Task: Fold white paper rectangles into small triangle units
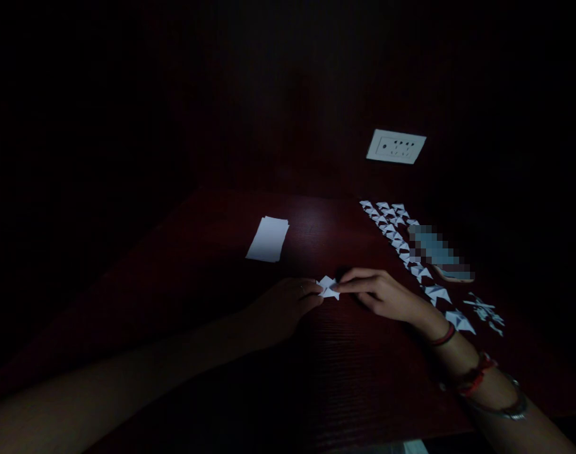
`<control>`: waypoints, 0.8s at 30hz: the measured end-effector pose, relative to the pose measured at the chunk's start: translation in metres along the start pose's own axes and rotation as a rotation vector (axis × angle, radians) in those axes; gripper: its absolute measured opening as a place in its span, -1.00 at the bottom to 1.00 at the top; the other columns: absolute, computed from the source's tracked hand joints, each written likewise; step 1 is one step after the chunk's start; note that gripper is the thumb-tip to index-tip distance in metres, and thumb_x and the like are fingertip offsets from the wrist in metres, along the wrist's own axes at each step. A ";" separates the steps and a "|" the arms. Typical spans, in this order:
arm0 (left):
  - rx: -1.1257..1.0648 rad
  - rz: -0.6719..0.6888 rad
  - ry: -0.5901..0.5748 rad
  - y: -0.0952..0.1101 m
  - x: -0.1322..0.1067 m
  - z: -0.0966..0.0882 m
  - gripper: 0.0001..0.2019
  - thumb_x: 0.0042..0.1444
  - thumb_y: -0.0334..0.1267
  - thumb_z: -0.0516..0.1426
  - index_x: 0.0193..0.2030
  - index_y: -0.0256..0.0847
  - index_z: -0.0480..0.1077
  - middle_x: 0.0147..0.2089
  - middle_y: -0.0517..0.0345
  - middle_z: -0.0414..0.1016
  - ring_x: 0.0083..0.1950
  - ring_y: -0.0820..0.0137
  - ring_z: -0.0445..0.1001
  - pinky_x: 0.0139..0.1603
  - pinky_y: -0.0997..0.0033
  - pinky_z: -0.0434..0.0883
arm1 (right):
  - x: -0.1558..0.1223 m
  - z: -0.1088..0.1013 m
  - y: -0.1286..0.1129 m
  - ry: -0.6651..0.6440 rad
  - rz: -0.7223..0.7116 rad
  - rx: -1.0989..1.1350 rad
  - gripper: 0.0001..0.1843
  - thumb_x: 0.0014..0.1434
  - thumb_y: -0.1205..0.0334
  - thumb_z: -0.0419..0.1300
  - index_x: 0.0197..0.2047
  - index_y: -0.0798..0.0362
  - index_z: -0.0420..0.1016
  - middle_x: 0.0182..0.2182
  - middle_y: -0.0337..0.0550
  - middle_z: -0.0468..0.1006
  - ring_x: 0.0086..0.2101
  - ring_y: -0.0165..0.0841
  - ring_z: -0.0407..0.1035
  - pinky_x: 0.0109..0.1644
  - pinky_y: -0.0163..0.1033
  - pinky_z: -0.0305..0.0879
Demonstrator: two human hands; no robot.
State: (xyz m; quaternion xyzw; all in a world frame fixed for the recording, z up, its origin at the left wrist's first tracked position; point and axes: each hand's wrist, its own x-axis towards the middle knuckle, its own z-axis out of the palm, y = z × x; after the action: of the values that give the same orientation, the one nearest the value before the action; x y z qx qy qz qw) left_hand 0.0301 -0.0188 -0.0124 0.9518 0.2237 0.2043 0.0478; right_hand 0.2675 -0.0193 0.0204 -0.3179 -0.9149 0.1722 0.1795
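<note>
A small folded white paper piece (328,287) lies on the dark red table (326,366) between my two hands. My left hand (288,306) pinches its left edge with closed fingers. My right hand (380,294) presses on its right side with fingers held together; red bands and a metal bracelet sit on that wrist. The room is very dark, so finger details are faint.
A row of several folded white paper pieces (413,255) runs along the right of the table. A stack of white paper slips (268,239) lies behind my left hand. A white wall socket (396,146) is on the back wall. A blurred object (437,251) sits by the row.
</note>
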 end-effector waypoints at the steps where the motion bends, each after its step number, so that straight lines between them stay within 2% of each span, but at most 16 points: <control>1: -0.004 -0.005 -0.001 0.000 0.000 0.000 -0.69 0.12 -0.47 -0.07 0.01 -0.24 0.17 0.05 0.04 0.22 0.09 0.34 0.15 0.05 0.25 0.17 | 0.000 0.000 -0.001 -0.019 0.000 -0.013 -0.48 -0.04 0.59 -0.07 -0.08 -0.03 0.39 -0.16 -0.20 0.37 -0.20 -0.44 0.30 -0.11 -0.30 0.24; 6: -0.011 -0.010 -0.025 -0.001 -0.002 0.001 -0.68 0.12 -0.46 -0.06 0.04 -0.23 0.15 0.09 0.04 0.18 0.14 0.32 0.09 0.09 0.22 0.14 | 0.001 -0.001 -0.002 -0.043 -0.003 -0.010 -0.56 -0.03 0.57 -0.04 -0.16 -0.01 0.44 -0.18 -0.20 0.37 -0.23 -0.45 0.31 -0.12 -0.31 0.26; 9: -0.013 -0.009 -0.044 -0.002 -0.003 0.002 -0.66 0.13 -0.43 -0.07 0.07 -0.19 0.12 0.11 0.07 0.17 0.16 0.33 0.06 0.10 0.21 0.12 | 0.002 -0.001 0.001 0.044 0.014 0.021 -0.64 0.03 0.51 -0.02 -0.16 0.02 0.43 -0.22 -0.17 0.39 -0.24 -0.43 0.31 -0.14 -0.30 0.25; 12: -0.014 0.019 -0.088 -0.002 -0.003 0.001 -0.61 0.13 -0.38 -0.05 0.12 -0.14 0.05 0.13 0.13 0.15 0.18 0.31 0.00 0.12 0.20 0.07 | 0.006 0.002 0.004 0.183 0.114 0.021 -0.69 0.11 0.38 -0.01 -0.07 0.05 0.36 -0.24 -0.12 0.39 -0.24 -0.40 0.30 -0.16 -0.27 0.25; 14: 0.002 0.031 -0.114 -0.001 -0.003 -0.001 -0.57 0.12 -0.41 -0.06 0.14 -0.11 0.01 0.14 0.17 0.13 0.19 0.29 -0.04 0.11 0.18 0.06 | 0.008 0.006 0.005 0.216 0.178 0.015 -0.70 0.12 0.30 0.01 -0.07 0.07 0.36 -0.25 -0.11 0.38 -0.25 -0.39 0.29 -0.16 -0.26 0.25; 17: 0.026 0.030 -0.141 -0.001 -0.002 -0.003 -0.57 0.12 -0.45 -0.09 0.14 -0.09 0.02 0.14 0.19 0.13 0.18 0.27 -0.02 0.10 0.17 0.07 | 0.012 0.009 0.004 0.170 0.207 0.012 -0.78 0.08 0.28 0.07 -0.18 0.07 0.42 -0.29 -0.13 0.37 -0.27 -0.40 0.29 -0.18 -0.27 0.24; 21: 0.025 0.070 -0.137 -0.004 0.000 -0.002 -0.58 0.11 -0.40 -0.05 0.13 -0.11 0.03 0.14 0.12 0.12 0.18 0.28 -0.01 0.08 0.18 0.07 | 0.014 0.011 0.001 0.135 0.223 0.044 -0.89 0.06 0.35 0.07 -0.36 0.09 0.42 -0.40 -0.18 0.37 -0.36 -0.44 0.28 -0.28 -0.32 0.22; 24: 0.019 0.102 -0.126 -0.008 0.001 0.000 -0.55 0.08 -0.39 -0.01 0.13 -0.12 0.03 0.14 0.10 0.12 0.19 0.28 -0.03 0.08 0.18 0.07 | 0.014 0.014 0.000 0.147 0.237 0.048 -0.92 0.05 0.35 0.08 -0.35 0.10 0.39 -0.42 -0.19 0.35 -0.38 -0.44 0.27 -0.28 -0.31 0.21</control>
State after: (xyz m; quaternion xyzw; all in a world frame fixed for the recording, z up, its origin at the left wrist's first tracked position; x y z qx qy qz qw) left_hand 0.0275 -0.0115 -0.0131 0.9734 0.1735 0.1438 0.0421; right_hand 0.2511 -0.0125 0.0116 -0.4309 -0.8511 0.1902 0.2319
